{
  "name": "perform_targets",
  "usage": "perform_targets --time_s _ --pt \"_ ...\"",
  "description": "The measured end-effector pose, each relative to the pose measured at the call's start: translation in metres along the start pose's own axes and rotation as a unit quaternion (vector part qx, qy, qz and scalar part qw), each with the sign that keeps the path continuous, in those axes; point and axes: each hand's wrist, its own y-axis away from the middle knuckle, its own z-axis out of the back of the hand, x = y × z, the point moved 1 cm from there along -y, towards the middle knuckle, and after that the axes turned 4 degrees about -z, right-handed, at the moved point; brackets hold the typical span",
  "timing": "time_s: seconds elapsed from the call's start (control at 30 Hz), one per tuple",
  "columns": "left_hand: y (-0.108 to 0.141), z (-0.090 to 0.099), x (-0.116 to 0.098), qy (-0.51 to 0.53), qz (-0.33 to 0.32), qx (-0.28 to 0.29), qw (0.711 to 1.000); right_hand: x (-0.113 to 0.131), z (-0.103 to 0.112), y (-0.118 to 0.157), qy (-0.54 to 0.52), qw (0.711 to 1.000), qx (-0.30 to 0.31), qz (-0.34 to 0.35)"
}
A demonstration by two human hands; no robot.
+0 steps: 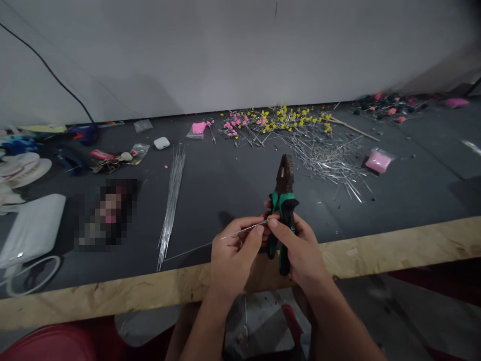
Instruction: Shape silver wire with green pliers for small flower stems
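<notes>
A thin silver wire (195,248) runs from lower left up between my two hands. My left hand (235,248) pinches it near its upper end, with thumb and fingers pressed together. At that tip, the thumb and forefinger of my right hand (298,243) meet on the wire. Green-and-black pliers (284,203) also rest in the right hand, jaws pointing away from me and handles partly behind the fingers. Left of my hands lies a bundle of straight wires (173,200) on the dark tabletop. What is at the wire's very tip is too small to make out.
Wire stems with yellow tips (289,118) and pink tips (236,120) lie at the back, beside loose wires (330,160). A pink packet (379,160) sits right. A white case (161,143), keys (108,163) and a white power bank (37,228) are left. The table's wooden edge (394,245) runs in front.
</notes>
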Motion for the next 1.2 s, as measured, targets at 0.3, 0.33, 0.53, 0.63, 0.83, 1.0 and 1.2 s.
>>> perform_targets --time_s 0.3,0.33,0.53,0.63,0.83,1.0,1.2 --pt "0.0004 0.0007 0.0012 -0.009 0.003 -0.001 1.0 -0.0009 0.0004 -0.0006 -0.005 1.0 0.006 -0.005" --pt "0.0004 0.0007 0.0013 -0.007 0.002 -0.001 1.0 -0.0009 0.0006 -0.0006 -0.001 1.0 0.005 -0.004" --pt "-0.0003 0.001 0.0013 -0.002 0.0 -0.001 1.0 -0.0009 0.0006 -0.0005 0.003 1.0 0.011 0.0" --pt "-0.0002 0.0012 0.0012 0.003 -0.002 0.001 1.0 -0.0004 0.0004 -0.0007 -0.004 1.0 0.013 -0.001" --pt "0.0 0.0005 0.0003 -0.002 0.004 0.0 1.0 0.0 0.0004 -0.0008 -0.006 1.0 0.016 -0.004" --pt "-0.0006 0.001 0.0016 -0.006 0.002 0.001 1.0 -0.0002 0.0001 -0.0002 -0.012 1.0 0.015 -0.002" --pt "0.0008 0.0009 0.003 0.015 0.001 -0.002 1.0 -0.0007 0.0003 -0.0011 -0.015 1.0 0.011 -0.002"
